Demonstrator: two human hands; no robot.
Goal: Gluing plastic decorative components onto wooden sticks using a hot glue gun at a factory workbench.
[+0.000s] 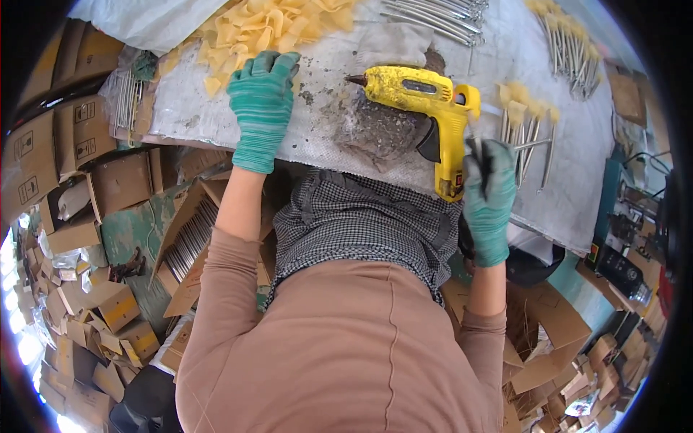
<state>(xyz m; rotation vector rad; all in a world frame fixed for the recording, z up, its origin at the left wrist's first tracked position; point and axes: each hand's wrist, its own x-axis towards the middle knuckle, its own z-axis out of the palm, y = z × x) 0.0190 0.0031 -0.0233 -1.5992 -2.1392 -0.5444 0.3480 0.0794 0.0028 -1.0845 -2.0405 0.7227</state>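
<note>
My left hand (261, 108), in a striped green glove, rests palm down at the near edge of a pile of pale yellow, petal-like pieces (278, 25). Its fingers are slightly bent and apart. A yellow glue gun (411, 88) lies on its side over a grey, glue-crusted lump (379, 133), nozzle pointing left. Beside the gun's handle, my gloved right hand (491, 198) is closed, with dark fingertips pressed together. What it pinches is too small and hidden to make out. To its right lie metal rods (530, 148) with yellow pieces on their ends.
Bare metal rods (437, 18) lie at the back of the white-covered table (195, 119). More yellow-tipped rods (570, 54) are bunched at the far right. A grey cloth (393, 45) sits behind the glue gun. Cardboard boxes (115, 303) crowd the floor on both sides.
</note>
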